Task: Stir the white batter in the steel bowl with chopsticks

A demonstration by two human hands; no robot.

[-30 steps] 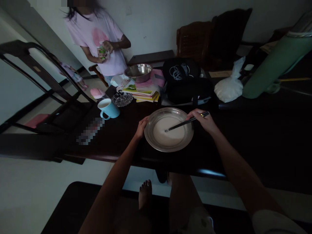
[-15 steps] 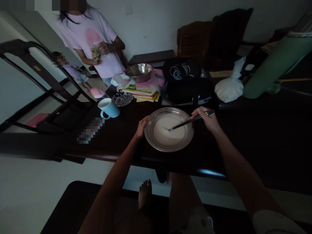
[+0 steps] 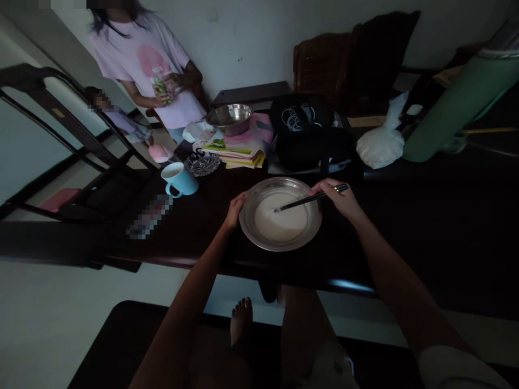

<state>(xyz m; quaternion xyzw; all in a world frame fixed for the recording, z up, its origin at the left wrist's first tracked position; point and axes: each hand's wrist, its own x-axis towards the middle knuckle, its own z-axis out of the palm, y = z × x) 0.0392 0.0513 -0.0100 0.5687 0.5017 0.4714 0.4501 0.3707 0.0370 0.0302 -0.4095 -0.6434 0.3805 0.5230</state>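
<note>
A round metal bowl [image 3: 247,229] stands on the dark table near its front edge. Whitish liquid [image 3: 279,226] fills its lower part. My left hand [image 3: 235,209] grips the bowl's left rim, its fingertips partly hidden at the side. Dark chopsticks [image 3: 302,201] slant down to the left, their tips in the liquid. Closed around their upper end is my right hand [image 3: 338,197], just above the bowl's right rim.
Left of the bowl stand a light blue mug [image 3: 184,181] and a glass ashtray [image 3: 203,163]. Behind are books [image 3: 243,156], a second metal bowl [image 3: 231,128] and a black bag [image 3: 312,148]. A tied bag of white powder [image 3: 381,147] and a green flask [image 3: 450,113] stand right. Two people are beyond.
My right hand has moved slightly left, and the chopstick tips have shifted left and up through the liquid. My left hand stays on the rim.
</note>
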